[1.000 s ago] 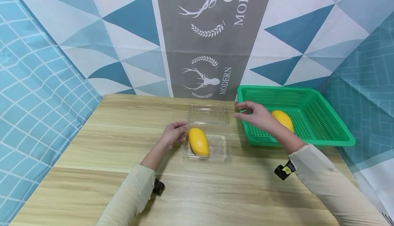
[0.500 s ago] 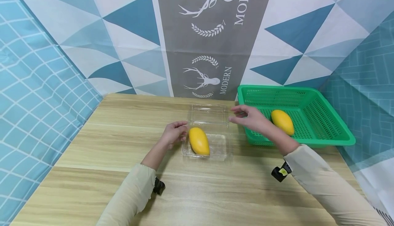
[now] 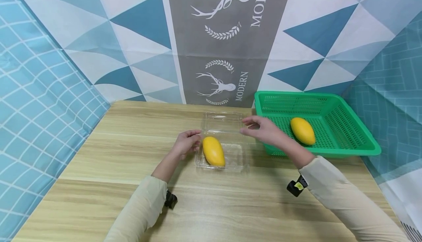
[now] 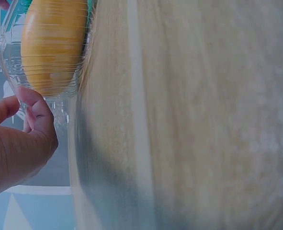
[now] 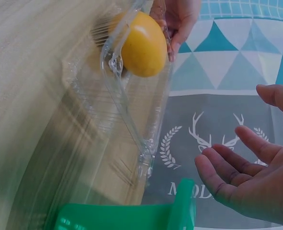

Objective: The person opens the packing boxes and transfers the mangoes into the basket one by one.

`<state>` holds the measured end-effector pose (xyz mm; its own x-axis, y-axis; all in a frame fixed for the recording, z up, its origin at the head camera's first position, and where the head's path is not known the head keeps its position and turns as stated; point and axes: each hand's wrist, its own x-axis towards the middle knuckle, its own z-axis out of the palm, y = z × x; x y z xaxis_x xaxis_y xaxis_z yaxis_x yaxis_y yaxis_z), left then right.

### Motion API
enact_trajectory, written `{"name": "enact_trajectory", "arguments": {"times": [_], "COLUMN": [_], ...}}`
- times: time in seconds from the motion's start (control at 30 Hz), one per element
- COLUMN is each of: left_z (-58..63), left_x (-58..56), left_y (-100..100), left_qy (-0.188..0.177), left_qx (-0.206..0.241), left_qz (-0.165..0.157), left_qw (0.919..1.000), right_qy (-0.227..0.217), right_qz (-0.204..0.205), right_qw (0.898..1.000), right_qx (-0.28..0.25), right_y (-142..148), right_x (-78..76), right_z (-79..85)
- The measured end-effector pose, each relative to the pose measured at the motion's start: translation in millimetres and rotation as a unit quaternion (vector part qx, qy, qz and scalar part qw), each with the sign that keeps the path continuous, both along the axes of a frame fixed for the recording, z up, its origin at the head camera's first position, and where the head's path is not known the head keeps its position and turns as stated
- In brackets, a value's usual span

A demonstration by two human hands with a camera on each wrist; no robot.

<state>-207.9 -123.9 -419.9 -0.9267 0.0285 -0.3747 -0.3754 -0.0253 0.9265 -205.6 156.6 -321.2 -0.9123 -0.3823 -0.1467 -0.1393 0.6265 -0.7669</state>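
A clear hinged plastic clamshell box (image 3: 235, 156) lies on the table with its lid (image 3: 223, 121) folded back toward the wall. In its left half sits a yellow mango (image 3: 213, 151). My left hand (image 3: 185, 144) is at the box's left rim; in the left wrist view, thumb and forefinger pinch that rim beside the mango (image 4: 54, 45). My right hand (image 3: 263, 129) hovers by the lid's right edge, fingers apart and loosely bent, holding nothing; the right wrist view shows the right hand (image 5: 261, 167) apart from the box.
On the right stands a green perforated basket (image 3: 347, 128), with another mango (image 3: 303, 131) inside. Its left wall is close to my right forearm. The wooden table (image 3: 214, 205) ends at a patterned cloth wall (image 3: 141, 40) behind.
My right hand has moved left and slightly nearer me, from over the basket's left edge to the lid's right side. The left hand and the box have stayed nearly still.
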Motion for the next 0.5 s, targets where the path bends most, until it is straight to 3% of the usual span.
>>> {"name": "enact_trajectory", "arguments": {"times": [0.5], "left_z": [1.3], "left_x": [1.7], "left_y": [-0.8], "left_qy": [0.004], "left_qx": [0.005], "left_qz": [-0.003], "left_qw": [1.0000], "right_qy": [-0.012], "right_qz": [-0.004], "right_qw": [1.000], "right_qx": [-0.003], "right_y": [-9.5], "right_x": [3.4], "right_z": [-11.5]}}
